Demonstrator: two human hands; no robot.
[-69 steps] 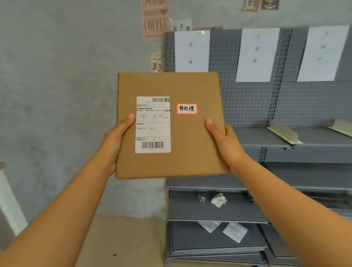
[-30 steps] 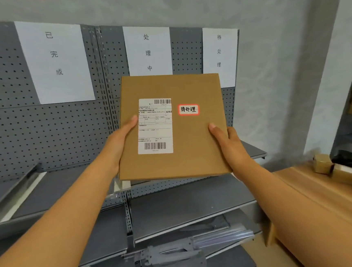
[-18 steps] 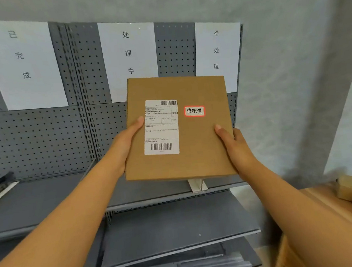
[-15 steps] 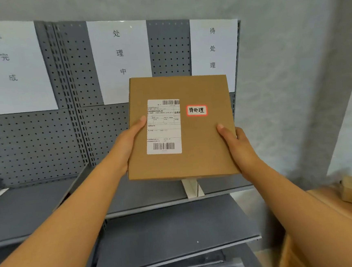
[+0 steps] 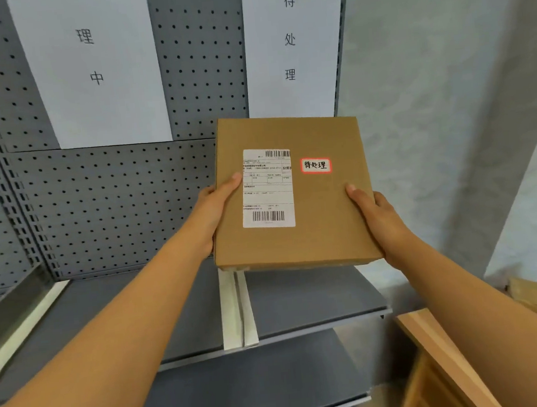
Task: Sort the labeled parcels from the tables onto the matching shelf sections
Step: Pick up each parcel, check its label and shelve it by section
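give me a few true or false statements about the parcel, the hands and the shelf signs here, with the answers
1. Both hands hold the cardboard parcel, the left hand at its left edge and the right hand at its right edge. True.
2. The red-bordered sticker sits left of the shipping label. False: it sits to the label's right.
3. The sticker's characters match the sign above the parcel, on the pegboard's right end. True.
4. The parcel lies flat on the shelf. False: it is held above it, tilted up toward the camera.
5. The white divider stands right of the parcel. False: it is below its left corner.
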